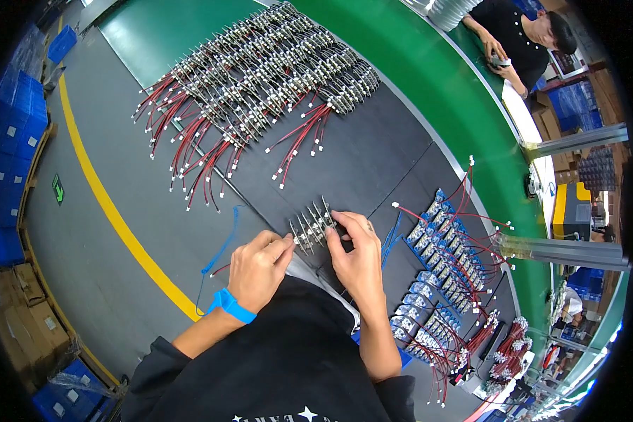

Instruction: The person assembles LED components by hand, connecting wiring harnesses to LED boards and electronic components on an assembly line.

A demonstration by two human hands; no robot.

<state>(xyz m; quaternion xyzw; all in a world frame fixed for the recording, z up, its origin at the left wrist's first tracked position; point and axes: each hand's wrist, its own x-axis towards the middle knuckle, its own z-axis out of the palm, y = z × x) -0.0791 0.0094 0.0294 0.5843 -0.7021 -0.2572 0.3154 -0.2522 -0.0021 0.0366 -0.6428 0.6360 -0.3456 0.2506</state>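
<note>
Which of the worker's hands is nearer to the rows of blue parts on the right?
Right. The right hand is left of the blue parts, apart from them; the left hand is farther left, past the small boards.

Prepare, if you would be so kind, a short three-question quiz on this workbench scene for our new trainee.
1. Multiple choice: on which wrist is the bright blue wristband worn? A) left; B) right; C) neither.
2. True or false: the short row of thin grey boards is between the person's left hand and right hand.
3. Fill in: the small plugs at the ends of the thin dark red wires by the large block of thin grey boards are ____ in colour.

Key: 1: A; 2: true; 3: white.
</note>
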